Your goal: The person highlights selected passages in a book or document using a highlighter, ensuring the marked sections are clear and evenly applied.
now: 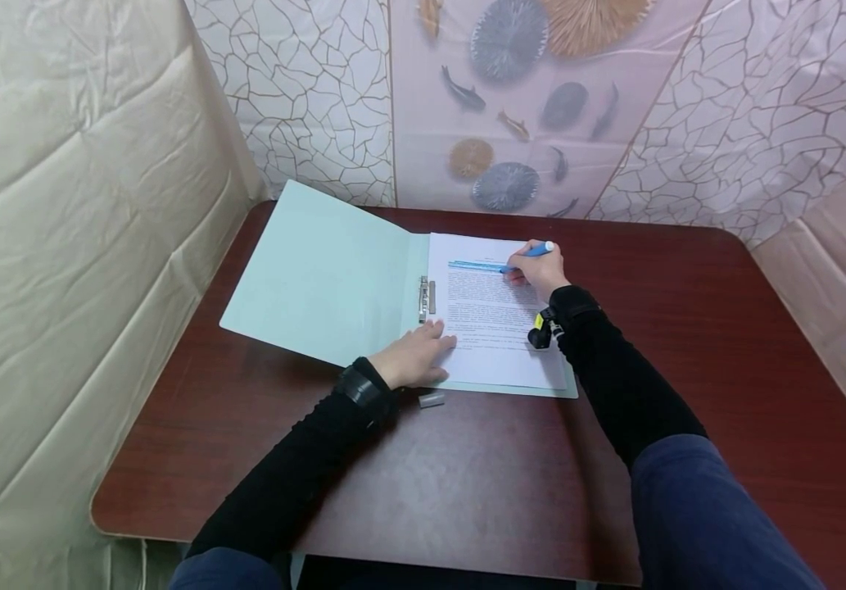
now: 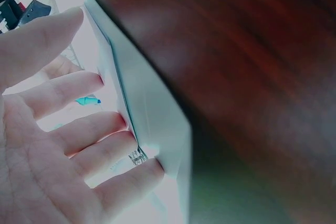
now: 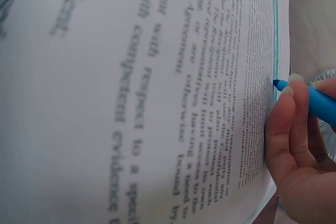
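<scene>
A light green folder lies spread on the table with printed sheets on its right side. My right hand pinches a blue marker. Its dark tip is on the page, at the right end of blue lines drawn across the upper text. My left hand rests with fingers spread over the lower left corner of the sheets and the folder's spine. Just above those fingers is the metal clip; the left wrist view shows the clip beyond the fingertips.
A small grey piece lies on the brown table, just below the folder's lower edge. The folder's left cover slants up toward the back left. Patterned cloth hangs behind the table, and pale fabric borders its left side.
</scene>
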### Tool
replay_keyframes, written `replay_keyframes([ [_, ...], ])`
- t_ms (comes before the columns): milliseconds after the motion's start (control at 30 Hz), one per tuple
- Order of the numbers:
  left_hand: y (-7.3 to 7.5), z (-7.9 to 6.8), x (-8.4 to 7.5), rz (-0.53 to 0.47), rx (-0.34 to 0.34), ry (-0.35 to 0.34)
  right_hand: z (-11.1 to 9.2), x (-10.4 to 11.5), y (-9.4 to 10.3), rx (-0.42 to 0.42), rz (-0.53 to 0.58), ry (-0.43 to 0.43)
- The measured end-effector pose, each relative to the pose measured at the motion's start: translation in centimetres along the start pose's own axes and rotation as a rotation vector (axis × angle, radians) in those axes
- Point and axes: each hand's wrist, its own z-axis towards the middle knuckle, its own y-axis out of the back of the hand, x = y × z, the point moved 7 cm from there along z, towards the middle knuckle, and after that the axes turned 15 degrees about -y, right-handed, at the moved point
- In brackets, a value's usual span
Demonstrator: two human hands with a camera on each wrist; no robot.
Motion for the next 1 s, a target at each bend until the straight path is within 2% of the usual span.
replay_keyframes([
  [333, -0.09, -0.03, 0.02, -0.003, -0.003, 0.003, 0.22, -0.26, 0.12, -0.002, -0.010, -0.008],
  [600, -0.01, -0.01, 0.07, -0.003, -0.001, 0.005, -0.49, 0.14, 0.38, 0.027, 0.012, 0.004],
  [1000, 0.02, -0.10, 0.04, -0.005, 0.001, 0.008, -0.07, -0.15, 0.52, 0.007, -0.014, -0.010],
])
